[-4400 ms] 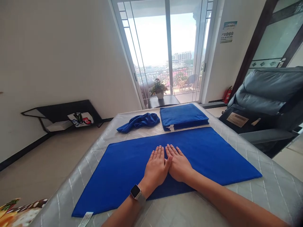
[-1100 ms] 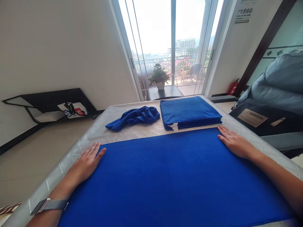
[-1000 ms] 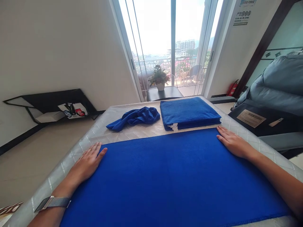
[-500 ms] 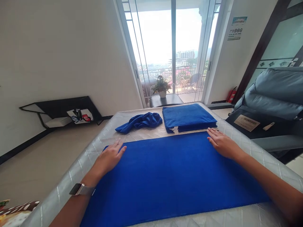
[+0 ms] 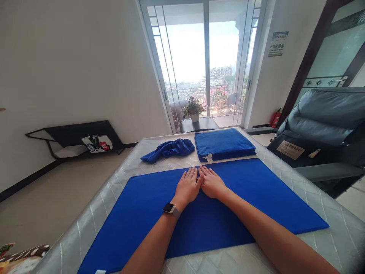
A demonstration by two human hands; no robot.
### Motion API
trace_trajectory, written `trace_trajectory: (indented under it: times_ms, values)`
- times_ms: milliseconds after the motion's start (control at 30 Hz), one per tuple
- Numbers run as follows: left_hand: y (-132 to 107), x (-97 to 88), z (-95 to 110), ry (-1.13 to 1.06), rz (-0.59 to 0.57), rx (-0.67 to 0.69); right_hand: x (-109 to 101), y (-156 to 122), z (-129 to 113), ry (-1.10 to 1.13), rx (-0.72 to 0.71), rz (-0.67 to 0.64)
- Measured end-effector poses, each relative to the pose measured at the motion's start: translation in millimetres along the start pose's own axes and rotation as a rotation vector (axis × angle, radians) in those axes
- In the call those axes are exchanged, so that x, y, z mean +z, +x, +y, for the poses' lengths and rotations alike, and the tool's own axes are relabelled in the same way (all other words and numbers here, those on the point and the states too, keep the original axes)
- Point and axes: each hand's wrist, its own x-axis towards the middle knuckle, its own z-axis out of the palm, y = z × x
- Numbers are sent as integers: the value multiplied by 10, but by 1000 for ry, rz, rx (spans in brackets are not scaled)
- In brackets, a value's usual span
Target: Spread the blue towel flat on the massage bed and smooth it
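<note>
A blue cloth [image 5: 228, 224] lies spread flat on a plastic-covered quilted mattress [image 5: 288, 251]. Near the middle of its far edge, my left hand [image 5: 188, 185] rests flat on it, fingers stretched out. Right beside it, my right hand [image 5: 211, 182] also lies flat with fingers extended, and the two hands touch. Neither hand grips anything. Just beyond the cloth sits a stack of folded blue cloths [image 5: 225, 142] with a white tag at its near corner. Left of the stack is a crumpled blue cloth [image 5: 169, 150].
Past the mattress, a potted plant [image 5: 194, 110] stands on a dark chair [image 5: 199, 125] before a glass sliding door. A dark armchair [image 5: 319, 129] is at the right, with a fire extinguisher [image 5: 275, 118] behind it. A black rack [image 5: 80, 133] holding a bag stands against the left wall.
Both hands have moved inward from the cloth's left and right far corners to meet at the middle of its far edge. The view has tilted up slightly.
</note>
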Motion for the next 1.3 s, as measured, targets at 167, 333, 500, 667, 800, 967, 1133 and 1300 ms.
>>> trace_trajectory:
  times_ms: [167, 333, 500, 667, 800, 967, 1133, 1300]
  values:
    - [-62, -76, -260, 25, -44, -114, -90, -97, 365, 5, 86, -22]
    - [-148, -132, -671, 63, -52, -202, -174, -279, 884, -31, 186, -12]
    - [-311, -228, -1051, 100, -96, -284, -263, -514, 1345, -76, 288, -10]
    - [-628, -414, -1510, 90, -126, -378, -354, -742, 1794, -145, 362, -3]
    - [-918, -505, -1996, 133, -96, -465, -365, -855, 2087, -170, 408, 19]
    - [-1084, -509, -2400, 141, -43, -544, -265, -882, 2352, -191, 424, 101]
    - [-1060, -509, -2360, 127, -30, -556, -189, -872, 2471, -233, 393, 135]
    - [-1055, -593, -2190, 160, -42, -608, -278, -896, 2337, -229, 431, 120]
